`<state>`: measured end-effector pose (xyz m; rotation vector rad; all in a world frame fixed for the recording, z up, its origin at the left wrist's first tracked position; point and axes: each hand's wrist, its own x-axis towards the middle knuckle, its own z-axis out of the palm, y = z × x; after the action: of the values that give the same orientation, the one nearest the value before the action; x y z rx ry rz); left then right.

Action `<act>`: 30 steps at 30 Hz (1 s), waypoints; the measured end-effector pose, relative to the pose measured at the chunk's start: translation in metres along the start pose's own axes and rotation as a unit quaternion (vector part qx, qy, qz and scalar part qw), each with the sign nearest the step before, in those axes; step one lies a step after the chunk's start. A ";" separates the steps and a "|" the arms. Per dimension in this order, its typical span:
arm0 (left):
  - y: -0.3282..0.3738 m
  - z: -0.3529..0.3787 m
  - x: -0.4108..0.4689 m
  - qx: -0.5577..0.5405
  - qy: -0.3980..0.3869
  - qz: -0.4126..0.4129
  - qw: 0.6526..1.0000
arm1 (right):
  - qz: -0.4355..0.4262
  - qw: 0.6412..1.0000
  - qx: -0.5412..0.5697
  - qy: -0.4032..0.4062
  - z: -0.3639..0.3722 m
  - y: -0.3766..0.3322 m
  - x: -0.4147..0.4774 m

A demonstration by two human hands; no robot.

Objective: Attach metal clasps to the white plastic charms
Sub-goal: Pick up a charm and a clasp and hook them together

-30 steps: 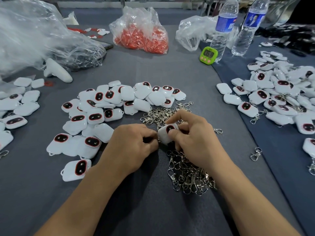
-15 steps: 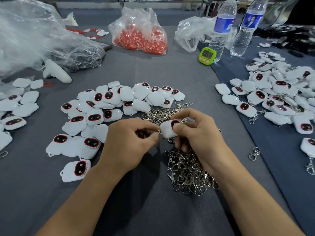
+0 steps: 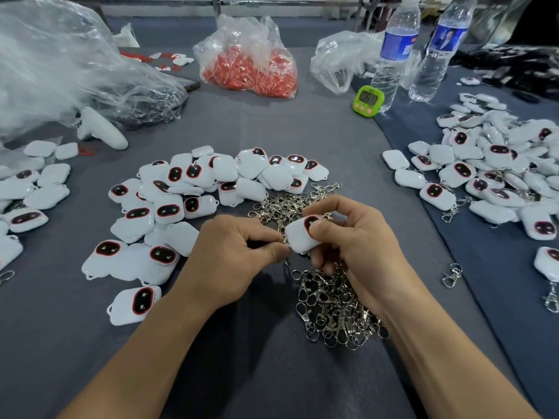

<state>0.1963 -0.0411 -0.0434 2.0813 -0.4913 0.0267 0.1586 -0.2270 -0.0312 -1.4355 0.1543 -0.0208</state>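
Above the pile of silver metal clasps (image 3: 332, 306) on the grey desk (image 3: 302, 131), the right hand (image 3: 357, 246) pinches a white rounded plastic charm (image 3: 299, 237). The left hand (image 3: 230, 261) pinches a mostly hidden single clasp (image 3: 286, 260) at the charm's left edge.

Bare from the fingertips to the lower edge of the view: a left hand (image 3: 230, 261) and a right hand (image 3: 363, 249) on slim, uncovered forearms (image 3: 169, 358), with short plain nails, creased knuckles and smooth skin along both wrists and arms.
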 end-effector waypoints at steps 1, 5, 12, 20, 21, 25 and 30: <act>0.000 0.000 -0.001 0.022 -0.001 0.007 1.000 | -0.001 1.000 -0.001 0.002 0.001 0.001 0.000; 0.001 0.002 -0.003 0.006 0.043 0.005 0.999 | 0.019 0.999 0.050 0.004 0.003 0.001 0.000; 0.010 0.013 0.001 -0.275 -0.001 -0.109 0.955 | 0.030 0.993 0.115 -0.008 0.004 -0.003 0.000; 0.006 0.007 -0.002 0.058 0.071 0.028 0.995 | -0.011 0.997 0.077 0.007 0.005 0.000 -0.001; 0.005 0.008 -0.003 0.086 0.078 0.048 0.992 | -0.007 0.997 0.081 0.008 0.005 0.000 0.000; 0.007 0.009 -0.003 0.228 0.110 0.138 0.958 | 0.003 0.996 0.085 0.013 0.006 0.002 0.000; 0.008 0.015 -0.003 -0.131 0.088 -0.053 0.986 | 0.029 0.991 0.130 0.001 0.006 0.001 0.002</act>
<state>0.1878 -0.0560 -0.0459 1.8240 -0.2606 0.0778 0.1611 -0.2212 -0.0312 -1.1695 0.1881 0.0058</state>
